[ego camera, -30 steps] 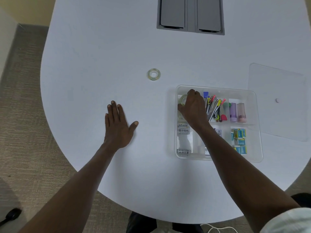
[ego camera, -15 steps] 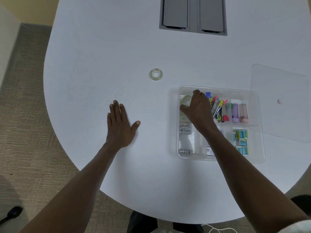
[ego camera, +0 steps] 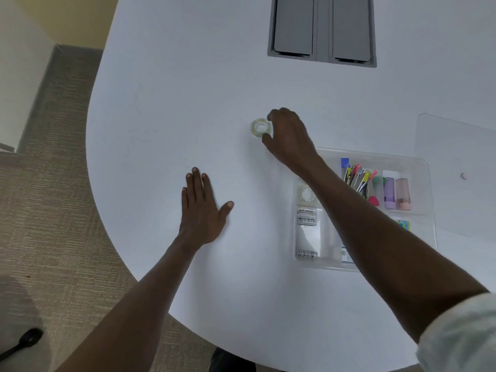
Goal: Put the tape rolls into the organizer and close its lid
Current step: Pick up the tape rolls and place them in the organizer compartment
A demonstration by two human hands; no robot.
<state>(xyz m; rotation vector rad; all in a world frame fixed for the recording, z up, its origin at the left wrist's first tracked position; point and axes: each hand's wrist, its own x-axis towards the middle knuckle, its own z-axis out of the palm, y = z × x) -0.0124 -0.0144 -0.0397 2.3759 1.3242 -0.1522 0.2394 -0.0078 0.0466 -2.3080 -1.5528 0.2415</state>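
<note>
A clear tape roll (ego camera: 259, 127) lies flat on the white table (ego camera: 166, 103), up and left of the organizer. My right hand (ego camera: 290, 138) is against its right side, with thumb and forefinger spread around the rim and the roll resting on the table. A second clear tape roll (ego camera: 306, 194) sits in the far-left compartment of the clear plastic organizer (ego camera: 427, 167); my right forearm crosses over the organizer. The organizer's clear lid (ego camera: 456, 146) lies flat on the table to the right, apart from it. My left hand (ego camera: 201, 208) is pressed flat on the table, fingers spread.
The organizer also holds batteries (ego camera: 306, 213), pens and highlighters (ego camera: 359, 178), pastel cylinders (ego camera: 396, 193) and small boxes. A grey cable hatch (ego camera: 322, 30) is set into the table's far side. The table's rounded edge runs left and near, with carpet (ego camera: 53, 210) below.
My right hand has left the organizer, leaving a tape roll in its far-left compartment, and moved up and left to the roll on the table. My left hand stayed put.
</note>
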